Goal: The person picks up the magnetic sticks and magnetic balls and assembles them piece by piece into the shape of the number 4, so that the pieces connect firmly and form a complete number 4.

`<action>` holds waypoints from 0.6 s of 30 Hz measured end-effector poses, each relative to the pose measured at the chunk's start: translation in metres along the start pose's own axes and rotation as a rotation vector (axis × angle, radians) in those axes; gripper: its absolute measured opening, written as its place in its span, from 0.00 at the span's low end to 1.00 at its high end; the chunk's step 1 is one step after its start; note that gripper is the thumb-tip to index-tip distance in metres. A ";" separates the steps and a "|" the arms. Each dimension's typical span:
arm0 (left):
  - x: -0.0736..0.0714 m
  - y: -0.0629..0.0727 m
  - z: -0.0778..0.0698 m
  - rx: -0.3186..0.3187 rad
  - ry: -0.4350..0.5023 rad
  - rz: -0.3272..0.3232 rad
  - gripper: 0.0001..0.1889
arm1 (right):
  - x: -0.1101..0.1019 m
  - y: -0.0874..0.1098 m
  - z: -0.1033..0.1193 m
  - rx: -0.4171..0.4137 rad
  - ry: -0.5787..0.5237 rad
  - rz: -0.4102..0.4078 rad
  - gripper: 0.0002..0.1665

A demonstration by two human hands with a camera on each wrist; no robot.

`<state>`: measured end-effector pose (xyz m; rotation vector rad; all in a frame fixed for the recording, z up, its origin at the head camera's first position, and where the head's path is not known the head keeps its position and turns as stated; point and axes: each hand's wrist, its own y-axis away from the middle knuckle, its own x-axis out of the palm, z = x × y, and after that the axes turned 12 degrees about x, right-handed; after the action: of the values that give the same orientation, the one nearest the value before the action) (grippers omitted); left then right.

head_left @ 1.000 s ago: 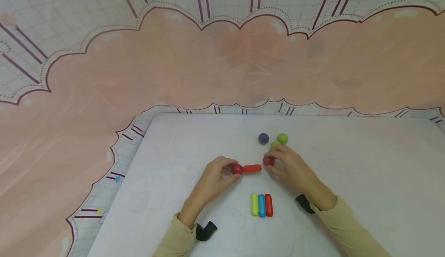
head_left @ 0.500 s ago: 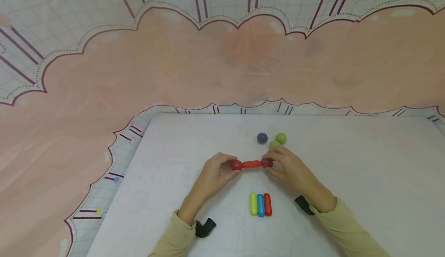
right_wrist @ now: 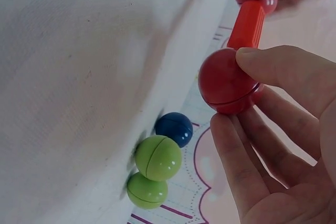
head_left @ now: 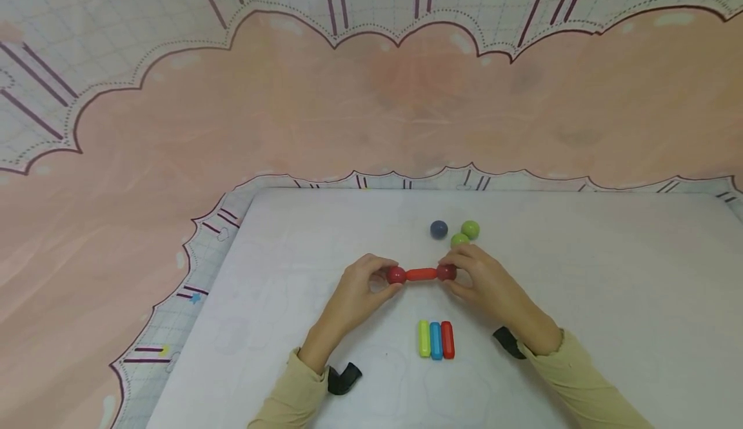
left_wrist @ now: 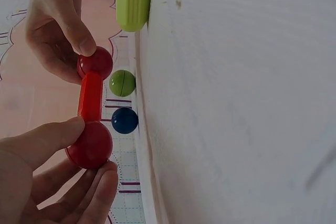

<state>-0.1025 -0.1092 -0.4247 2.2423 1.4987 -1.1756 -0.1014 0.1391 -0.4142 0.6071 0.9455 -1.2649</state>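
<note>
Between the two hands an orange-red rod [head_left: 421,274] lies lengthwise, with a dark red ball at each end. My left hand [head_left: 361,290] pinches the left red ball [head_left: 396,275] between thumb and fingers. At the other end, the right hand [head_left: 484,280] pinches the right red ball [head_left: 446,272], which meets the rod's tip. In the right wrist view, thumb and fingertips press on that ball from opposite sides. Just beyond the right hand are two green balls [head_left: 470,229] and a dark blue ball [head_left: 438,229].
Nearer the person, a yellow-green rod [head_left: 424,339], a blue rod [head_left: 436,340] and a red rod [head_left: 447,340] lie side by side on the white tabletop [head_left: 290,235]. Black straps [head_left: 344,379] hang at both wrists. A patterned cloth [head_left: 348,106] spreads behind the table.
The right red ball has come left onto the rod's free end, closing the gap seen a second ago. The left hand has lifted its ball and rod slightly away from the person.
</note>
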 end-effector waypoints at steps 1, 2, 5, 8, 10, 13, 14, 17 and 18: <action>0.000 0.000 0.000 -0.002 0.001 0.002 0.19 | 0.000 0.000 0.000 0.001 0.002 0.002 0.19; 0.000 0.000 0.000 -0.004 0.001 0.004 0.19 | 0.000 0.000 0.000 0.002 0.003 0.002 0.19; -0.001 0.000 0.000 -0.008 0.009 0.013 0.19 | 0.000 0.001 0.000 0.008 0.005 0.009 0.19; -0.001 -0.001 0.000 -0.008 0.023 0.020 0.19 | 0.001 0.002 -0.001 0.014 -0.001 0.023 0.20; -0.001 -0.001 0.000 -0.005 0.032 0.022 0.19 | 0.001 0.002 -0.002 0.018 -0.004 0.033 0.19; -0.001 -0.002 0.001 0.005 0.031 0.028 0.19 | 0.002 0.002 -0.002 0.027 -0.009 0.047 0.19; -0.001 -0.002 0.002 0.004 0.030 0.030 0.19 | 0.002 0.003 -0.002 0.030 -0.008 0.054 0.19; -0.001 -0.002 0.002 -0.002 0.036 0.041 0.19 | 0.002 0.004 -0.003 0.041 -0.010 0.077 0.18; -0.001 -0.002 0.002 -0.007 0.039 0.045 0.19 | 0.002 0.004 -0.003 0.043 -0.011 0.085 0.18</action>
<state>-0.1057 -0.1099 -0.4255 2.2948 1.4556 -1.1177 -0.0983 0.1413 -0.4183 0.6670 0.8761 -1.2141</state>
